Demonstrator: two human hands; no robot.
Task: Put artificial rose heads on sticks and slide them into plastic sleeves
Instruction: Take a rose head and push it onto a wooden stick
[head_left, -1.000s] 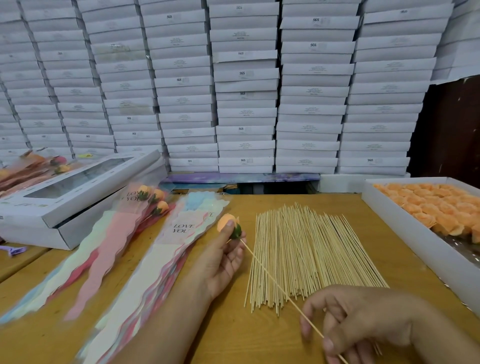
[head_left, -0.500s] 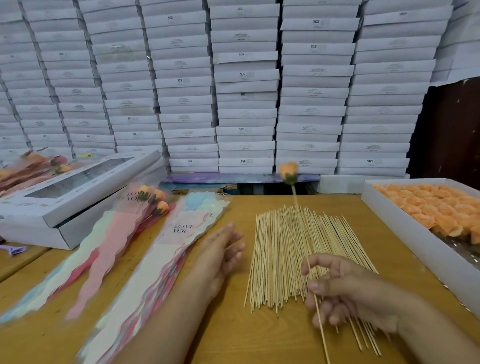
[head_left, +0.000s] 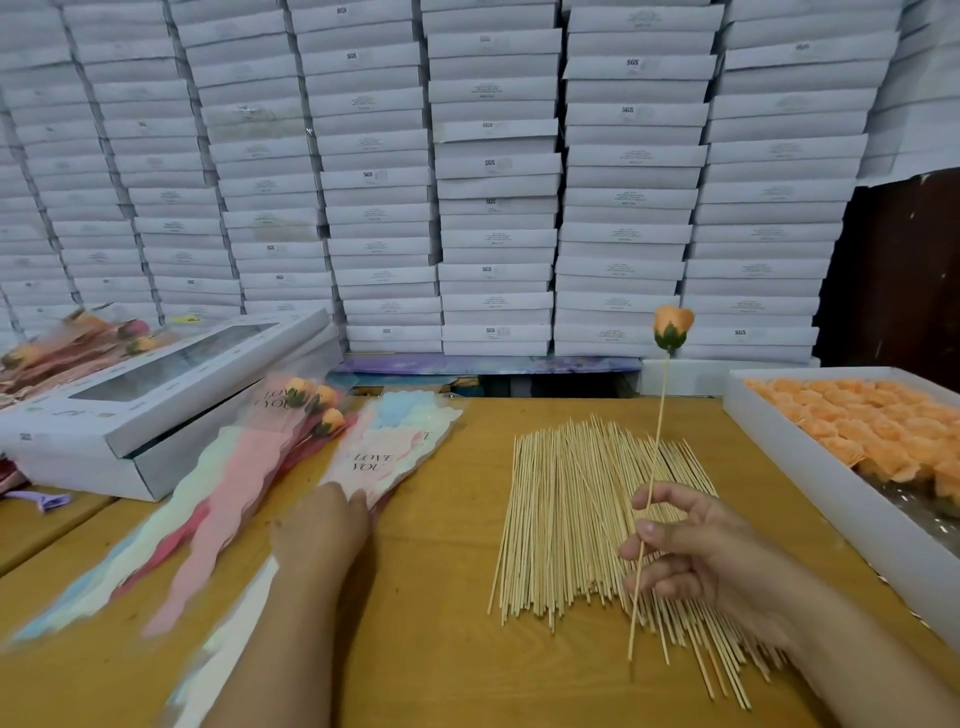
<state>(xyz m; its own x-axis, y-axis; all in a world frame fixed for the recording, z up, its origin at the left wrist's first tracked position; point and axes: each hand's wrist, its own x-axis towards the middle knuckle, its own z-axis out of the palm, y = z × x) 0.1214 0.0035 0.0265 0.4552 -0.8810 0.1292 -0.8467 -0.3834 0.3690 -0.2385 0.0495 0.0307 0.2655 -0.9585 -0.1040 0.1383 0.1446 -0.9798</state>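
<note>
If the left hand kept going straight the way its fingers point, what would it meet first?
The left hand already has its fingertips at the top plastic sleeve printed LOVE YOU; it would likely slide further onto that stack, though depth is hard to judge.

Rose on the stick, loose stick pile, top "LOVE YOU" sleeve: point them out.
rose (head_left: 673, 328), head view, on its orange petals.
stick pile (head_left: 566, 514), head view, mid-pile.
top sleeve (head_left: 387, 457), head view, on its printed panel.

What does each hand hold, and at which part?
Right hand: rose stick, pinched at its lower part. Left hand rests on the sleeve stack; its grip is hidden.
</note>
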